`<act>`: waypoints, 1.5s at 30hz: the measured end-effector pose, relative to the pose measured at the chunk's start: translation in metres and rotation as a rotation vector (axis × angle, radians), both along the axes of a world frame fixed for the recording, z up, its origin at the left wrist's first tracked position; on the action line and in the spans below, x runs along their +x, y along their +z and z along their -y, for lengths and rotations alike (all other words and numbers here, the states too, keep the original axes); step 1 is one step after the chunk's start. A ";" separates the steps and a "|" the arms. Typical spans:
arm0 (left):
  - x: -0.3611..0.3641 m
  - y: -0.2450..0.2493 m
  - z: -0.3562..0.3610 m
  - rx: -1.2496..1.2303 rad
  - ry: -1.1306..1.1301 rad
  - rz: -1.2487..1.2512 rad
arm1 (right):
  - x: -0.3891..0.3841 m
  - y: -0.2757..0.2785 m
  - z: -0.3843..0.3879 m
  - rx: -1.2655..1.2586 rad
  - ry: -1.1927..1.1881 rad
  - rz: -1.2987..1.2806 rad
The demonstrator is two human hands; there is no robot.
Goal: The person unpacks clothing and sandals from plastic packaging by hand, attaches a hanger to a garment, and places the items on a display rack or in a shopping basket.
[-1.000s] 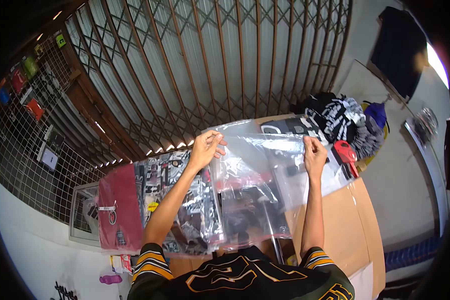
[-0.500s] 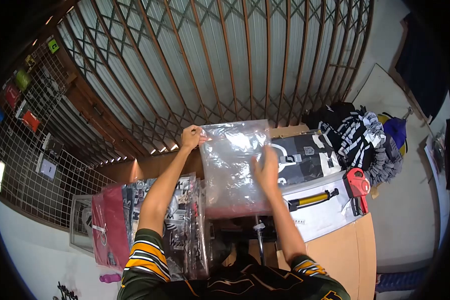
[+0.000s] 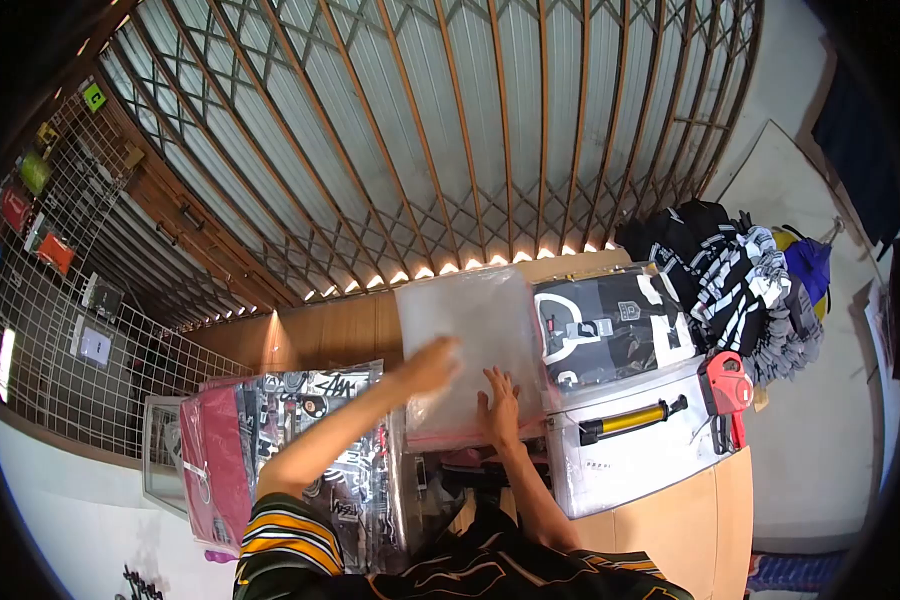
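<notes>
A clear plastic bag (image 3: 465,310) lies flat in front of me, apparently on a stack of similar bags. My right hand (image 3: 501,408) rests on its lower right part with fingers spread. Over its left side is my left hand (image 3: 430,368), smeared by motion, so its grip does not show. Under my left forearm sit bagged printed garments (image 3: 345,395), beside a bagged maroon garment (image 3: 210,435). Just right of the clear bag is a bagged black-and-white garment (image 3: 610,325).
A yellow-and-black pump-like tool (image 3: 635,420) lies on white packaging (image 3: 620,460). Beside it is a red handheld labeller-like device (image 3: 727,385). Black-and-white striped fabric (image 3: 740,270) is heaped at right. A folding metal gate (image 3: 430,130) closes off the back; a wire grid (image 3: 45,310) stands left.
My left hand has left the bag's upper left corner and come down over its left side. My right hand has moved lower, and the raised bag now lies flat.
</notes>
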State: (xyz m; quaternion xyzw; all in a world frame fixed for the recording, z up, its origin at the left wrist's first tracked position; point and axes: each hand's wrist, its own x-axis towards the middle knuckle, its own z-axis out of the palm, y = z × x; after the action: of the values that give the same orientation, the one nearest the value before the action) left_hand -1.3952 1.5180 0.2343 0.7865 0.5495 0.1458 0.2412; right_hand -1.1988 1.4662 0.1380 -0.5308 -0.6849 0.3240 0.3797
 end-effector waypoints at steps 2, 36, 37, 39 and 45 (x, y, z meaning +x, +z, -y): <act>0.028 -0.010 0.053 -0.144 -0.181 -0.234 | -0.002 -0.012 -0.005 -0.003 -0.007 -0.019; 0.066 0.016 0.180 -0.423 -0.161 -0.393 | 0.029 0.032 0.147 0.114 -0.239 0.342; 0.065 0.034 0.199 -0.347 -0.222 -0.225 | 0.030 0.032 0.170 0.114 -0.253 0.342; 0.064 0.078 0.255 -0.182 -0.286 -0.048 | 0.033 0.025 0.226 0.031 -0.255 0.251; 0.030 0.097 0.431 -0.623 -0.337 0.739 | 0.064 -0.044 0.409 -0.241 -0.394 0.130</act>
State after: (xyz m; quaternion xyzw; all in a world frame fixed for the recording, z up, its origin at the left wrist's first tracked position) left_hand -1.3650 1.0874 0.3309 0.6509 0.3105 0.2023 0.6626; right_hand -1.1346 1.0576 0.0943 -0.7155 -0.5473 0.2882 0.3248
